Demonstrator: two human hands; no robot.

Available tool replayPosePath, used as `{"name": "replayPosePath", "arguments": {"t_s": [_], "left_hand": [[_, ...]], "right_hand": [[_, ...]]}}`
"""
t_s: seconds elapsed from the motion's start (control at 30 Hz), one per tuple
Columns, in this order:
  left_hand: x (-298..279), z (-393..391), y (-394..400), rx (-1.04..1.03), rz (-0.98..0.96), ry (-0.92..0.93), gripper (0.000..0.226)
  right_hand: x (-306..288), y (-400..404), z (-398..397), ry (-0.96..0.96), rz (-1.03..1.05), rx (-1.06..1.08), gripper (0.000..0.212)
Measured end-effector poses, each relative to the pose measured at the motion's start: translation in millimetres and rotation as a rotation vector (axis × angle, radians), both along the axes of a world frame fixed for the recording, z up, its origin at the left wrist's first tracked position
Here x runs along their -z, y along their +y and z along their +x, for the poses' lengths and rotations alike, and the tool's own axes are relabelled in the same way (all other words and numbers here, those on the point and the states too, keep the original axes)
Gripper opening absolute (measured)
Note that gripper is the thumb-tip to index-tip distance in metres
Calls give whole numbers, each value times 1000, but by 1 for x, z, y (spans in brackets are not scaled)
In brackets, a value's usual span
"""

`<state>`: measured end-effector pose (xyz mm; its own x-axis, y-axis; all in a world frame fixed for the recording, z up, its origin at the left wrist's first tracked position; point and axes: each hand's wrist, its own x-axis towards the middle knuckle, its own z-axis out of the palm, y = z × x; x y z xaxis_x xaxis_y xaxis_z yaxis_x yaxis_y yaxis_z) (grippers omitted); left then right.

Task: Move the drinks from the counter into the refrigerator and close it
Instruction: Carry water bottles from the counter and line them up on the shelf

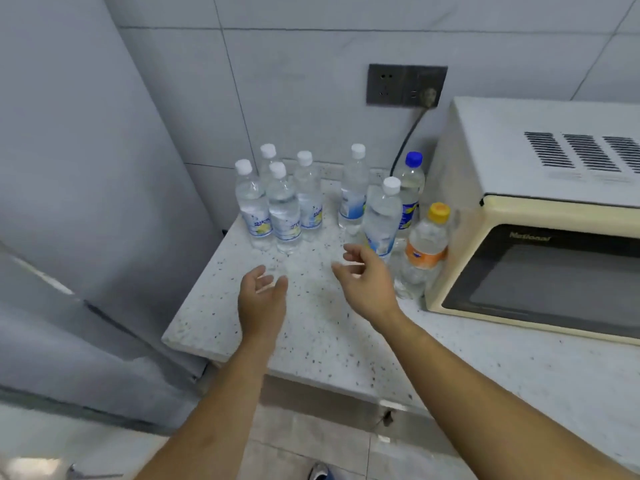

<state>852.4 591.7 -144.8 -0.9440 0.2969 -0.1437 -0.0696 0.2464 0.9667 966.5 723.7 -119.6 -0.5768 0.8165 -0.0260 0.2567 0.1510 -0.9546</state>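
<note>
L hand (262, 299) and R hand (367, 282) both hover low over the speckled tabletop (311, 341), palms turned inward toward each other, fingers loosely spread and slightly curled, holding nothing; neither touches a bottle. Posture reads as a two-handed reach, prob. to take one bottle per hand. Drinks all upright at the back corner of the tabletop, approx. 8 total. Left cluster: four white-cap water bottles (284, 216) packed tight, some touching, beyond and just above L hand's fingertips, near but apart. Right group: lone white-cap bottle (354, 199) further back; nearer white-cap bottle (381, 223) just beyond R hand's fingertips, closest candidate for R; blue-cap bottle (410, 192) behind it; orange-cap bottle (424, 251) just beside the microwave (536, 216), to the right of R hand. Grouping likely staged for the transfer: bottles bunched on the side next to the refrigerator (86, 202), which stands against the tabletop's left edge, so carry is short. Fridge doors appear closed from this angle, seam visible lower left; will need opening, w/ a free hand, before loading. Bare gap of tabletop between the two groups sits straight ahead of the hands. Wall socket (407, 86) w/ plug and cord behind bottles, clear of reach path. Judgement: task at start, nothing loaded yet.
</note>
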Motion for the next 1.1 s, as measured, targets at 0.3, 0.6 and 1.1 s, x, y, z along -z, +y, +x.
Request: {"name": "replayPosePath", "arguments": {"t_s": [0.3,0.6,1.1], "left_hand": [[-56,-73,90,-54,15,176,51],[-79,-112,124,77,-223,410,53],[-72,-72,74,92,-149,508,18]], "right_hand": [[-53,86,-122,100,39,10,41],[-67,125,-185,-5,104,-167,46],[-45,88,-115,164,94,-114,14]]}}
